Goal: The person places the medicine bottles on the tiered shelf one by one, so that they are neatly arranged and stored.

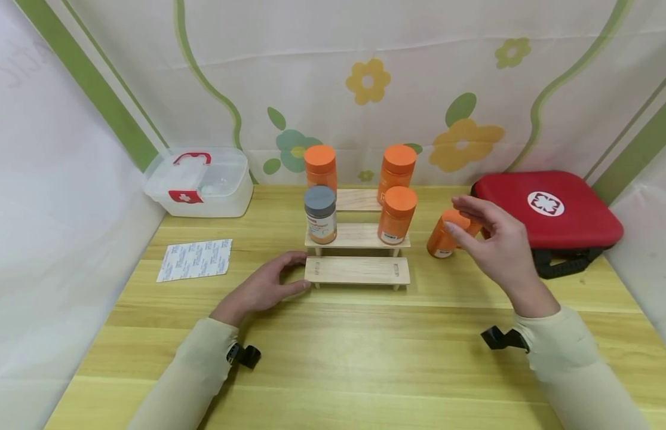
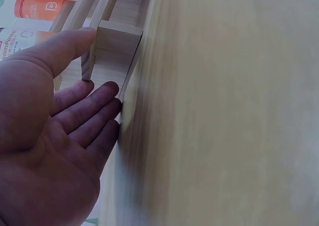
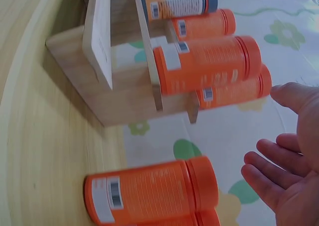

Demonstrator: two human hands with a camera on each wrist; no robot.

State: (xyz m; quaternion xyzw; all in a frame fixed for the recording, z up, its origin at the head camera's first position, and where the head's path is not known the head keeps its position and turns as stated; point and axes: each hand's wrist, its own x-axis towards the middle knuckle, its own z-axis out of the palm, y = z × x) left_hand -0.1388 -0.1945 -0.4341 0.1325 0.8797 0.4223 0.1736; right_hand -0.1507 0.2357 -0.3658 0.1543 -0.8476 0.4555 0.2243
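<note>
A three-step wooden rack (image 1: 356, 270) stands mid-table. My left hand (image 1: 265, 286) is at the left end of its lowest step; in the left wrist view the thumb touches the step's edge and the fingers lie nearly straight by the side panel. On the middle step stand a grey-lidded bottle (image 1: 321, 221) and an orange bottle (image 1: 397, 218). Two more orange bottles stand on the top step. To the rack's right, two orange bottles (image 3: 144, 191) stand close together on the table. My right hand (image 1: 496, 251) hovers beside them, fingers apart from them in the right wrist view.
A red first-aid case (image 1: 574, 209) with a black handle lies at the back right. At the back left is a clear plastic first-aid box (image 1: 225, 185). A printed white blister sheet (image 1: 195, 260) lies before it. A patterned curtain (image 1: 289, 71) closes off the back.
</note>
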